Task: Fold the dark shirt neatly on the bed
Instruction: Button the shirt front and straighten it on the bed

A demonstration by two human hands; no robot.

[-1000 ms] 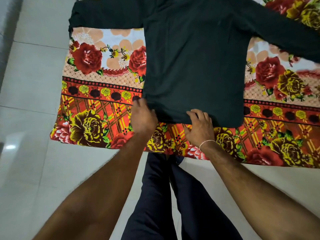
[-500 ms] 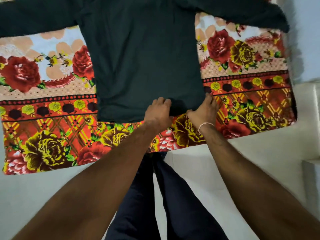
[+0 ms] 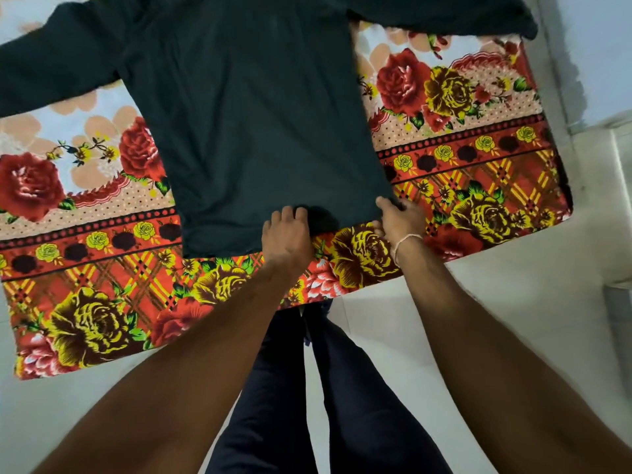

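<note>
The dark shirt (image 3: 253,124) lies flat on the bed (image 3: 102,302), both long sleeves spread out to the sides and its hem towards me. My left hand (image 3: 286,234) rests on the hem near its middle, fingers curled into the cloth. My right hand (image 3: 398,218) sits at the hem's right corner with its thumb on top of the fabric and its fingers beside the edge. Whether either hand pinches the cloth is hidden by the knuckles.
The bed carries a bright floral sheet in red, yellow and orange. Its near edge runs just below my hands, and its right edge ends close to a pale wall (image 3: 598,46). Light floor tiles (image 3: 513,319) surround my dark-trousered legs (image 3: 307,405).
Both hands slid to the right along the hem: the left from the left corner to the middle, the right from the middle to the right corner. My view swung right too.
</note>
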